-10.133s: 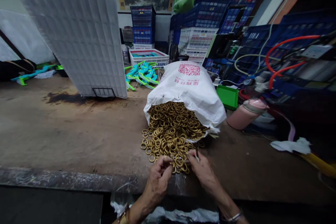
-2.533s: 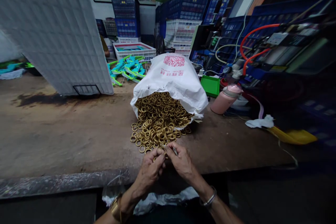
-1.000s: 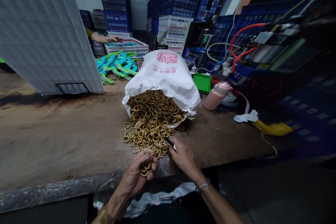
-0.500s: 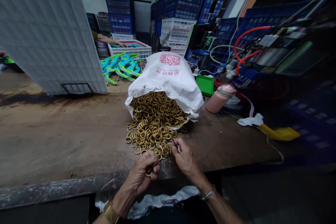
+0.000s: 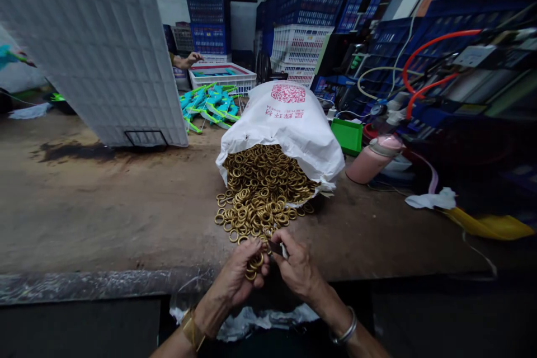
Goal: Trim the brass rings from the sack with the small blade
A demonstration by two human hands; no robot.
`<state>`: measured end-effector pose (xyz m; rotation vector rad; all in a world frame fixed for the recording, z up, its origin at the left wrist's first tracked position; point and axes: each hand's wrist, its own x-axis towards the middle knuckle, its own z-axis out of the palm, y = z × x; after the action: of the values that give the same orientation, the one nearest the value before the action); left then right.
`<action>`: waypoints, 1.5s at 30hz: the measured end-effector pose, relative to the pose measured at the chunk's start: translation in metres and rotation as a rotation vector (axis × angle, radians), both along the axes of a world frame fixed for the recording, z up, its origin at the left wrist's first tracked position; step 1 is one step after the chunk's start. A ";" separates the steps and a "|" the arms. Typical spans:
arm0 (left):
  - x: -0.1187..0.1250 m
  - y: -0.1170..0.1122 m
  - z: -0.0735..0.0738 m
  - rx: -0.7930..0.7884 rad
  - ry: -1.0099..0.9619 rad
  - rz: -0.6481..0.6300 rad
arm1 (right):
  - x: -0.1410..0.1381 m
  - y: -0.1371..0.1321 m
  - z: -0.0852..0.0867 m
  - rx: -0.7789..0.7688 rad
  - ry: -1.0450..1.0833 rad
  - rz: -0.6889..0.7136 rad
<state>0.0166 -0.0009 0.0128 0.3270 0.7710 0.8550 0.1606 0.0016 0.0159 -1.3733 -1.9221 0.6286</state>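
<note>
Brass-coloured rings [image 5: 254, 267] nestle in the left hand [image 5: 241, 271], which I see palm up, fingers curled around them and thumb near the tips. Beside it, the right hand [image 5: 298, 269] pinches a small dark tool [image 5: 277, 247] between thumb and fingers, knuckles up, pointing toward the left fingertips. I see a gold-coloured bracelet [image 5: 192, 331] on the left wrist and a silver-coloured bangle [image 5: 346, 327] on the right.

Just beyond the hands, the loose pile [image 5: 262, 210] spills from the mouth of a white sack [image 5: 277, 128]. Its red print faces me upside down: a QR code, large characters I read as 星辉环材, and a line too small to trust.

The worn brown table [image 5: 126, 207] is dark-stained near a white quilted panel [image 5: 92, 50]. Behind, I make out stacked blue crates [image 5: 208, 17] and another person's hand [image 5: 191, 60] over a white crate [image 5: 245, 84].
</note>
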 end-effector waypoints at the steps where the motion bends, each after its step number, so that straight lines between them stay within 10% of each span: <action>1: 0.000 0.000 0.000 0.009 0.001 -0.008 | -0.001 -0.001 0.000 -0.002 -0.022 0.006; 14: 0.005 -0.005 -0.009 0.334 0.276 0.003 | -0.010 0.003 0.007 -0.277 0.040 -0.048; 27: 0.005 -0.014 0.003 0.270 0.185 -0.044 | -0.006 0.000 0.003 -0.327 0.281 -0.033; 45: 0.003 -0.020 0.011 0.320 0.268 -0.019 | 0.005 -0.005 0.003 -0.230 -0.538 -0.046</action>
<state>0.0199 -0.0205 0.0236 0.7430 0.8768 0.9281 0.1656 -0.0030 0.0188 -1.8735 -2.2735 0.5017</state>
